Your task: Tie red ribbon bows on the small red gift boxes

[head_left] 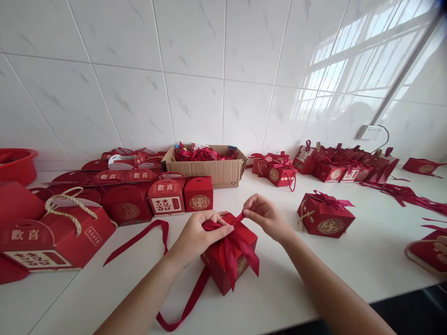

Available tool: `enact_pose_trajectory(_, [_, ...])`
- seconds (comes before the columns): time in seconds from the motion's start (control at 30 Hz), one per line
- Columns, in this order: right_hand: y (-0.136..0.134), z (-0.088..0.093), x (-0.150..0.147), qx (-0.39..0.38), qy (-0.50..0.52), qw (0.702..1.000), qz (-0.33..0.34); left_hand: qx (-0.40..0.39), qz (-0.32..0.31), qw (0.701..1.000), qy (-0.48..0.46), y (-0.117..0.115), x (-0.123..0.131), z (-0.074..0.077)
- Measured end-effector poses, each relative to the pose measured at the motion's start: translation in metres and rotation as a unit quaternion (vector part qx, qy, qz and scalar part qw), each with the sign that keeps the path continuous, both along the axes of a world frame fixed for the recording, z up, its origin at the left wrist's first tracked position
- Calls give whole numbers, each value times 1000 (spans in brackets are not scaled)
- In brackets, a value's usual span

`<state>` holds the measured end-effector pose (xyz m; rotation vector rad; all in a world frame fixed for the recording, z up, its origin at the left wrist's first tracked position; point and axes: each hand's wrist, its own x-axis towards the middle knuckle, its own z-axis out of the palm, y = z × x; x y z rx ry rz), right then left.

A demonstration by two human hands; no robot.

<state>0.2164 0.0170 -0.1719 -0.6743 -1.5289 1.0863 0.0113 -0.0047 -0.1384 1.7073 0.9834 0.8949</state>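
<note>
A small red gift box [223, 267] sits on the white table [366, 256] right in front of me, with a dark red ribbon [233, 251] wrapped over its top. My left hand [200, 235] pinches a loop of that ribbon at the box's top. My right hand [263, 215] pinches the ribbon's other end just above the box. The ribbon's long tail [139, 237] trails off to the left and curls under the box's front.
Finished red boxes with bows stand at right [326, 215] and along the back wall [335, 170]. Red handled boxes [164, 195] crowd the left. A cardboard box of ribbons [209, 165] is at the back. Another person's hand [440, 246] shows at the right edge.
</note>
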Motion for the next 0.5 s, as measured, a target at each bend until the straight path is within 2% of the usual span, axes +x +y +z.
enact_pose_trajectory(0.13, [-3,10,8,22,-44,998,-37,5,1,1000,7,-1,0,0])
enact_pose_trajectory(0.23, [-23,27,18,128,-141,975,-114,14,7,1000,18,-1,0,0])
enact_pose_trajectory(0.3, [-46,36,21,228,-236,935,-136,13,9,1000,17,-1,0,-1])
enact_pose_trajectory(0.37, [-70,37,15,293,-330,886,-144,13,3,1000,8,-2,0,-1])
enact_pose_trajectory(0.43, [-89,28,2,328,-394,839,-182,22,-4,1000,-2,-2,1,-2])
enact_pose_trajectory(0.5, [-99,14,-13,349,-404,816,-219,34,-1,999,-5,-2,2,-4])
